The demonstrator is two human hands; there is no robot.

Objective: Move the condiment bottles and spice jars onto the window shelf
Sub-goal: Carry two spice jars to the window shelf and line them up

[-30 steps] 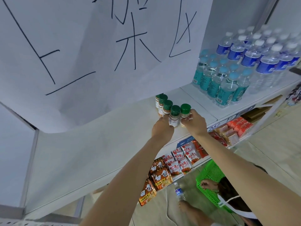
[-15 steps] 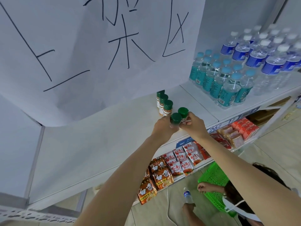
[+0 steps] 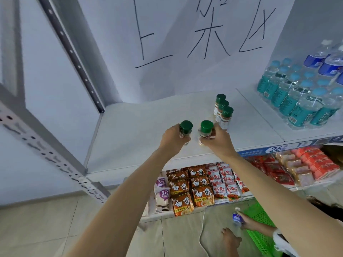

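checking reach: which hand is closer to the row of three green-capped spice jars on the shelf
Right. The right hand is just beside the row of three spice jars; the left hand is farther left.

Left grip [image 3: 173, 139]: holds a green-capped spice jar [image 3: 185, 131] over the white shelf [image 3: 141, 138].
Right grip [image 3: 216, 140]: holds a second jar [image 3: 205, 131].
Row of three jars [image 3: 222, 111]: upright, just behind.
Water bottles [image 3: 297, 97]: right.
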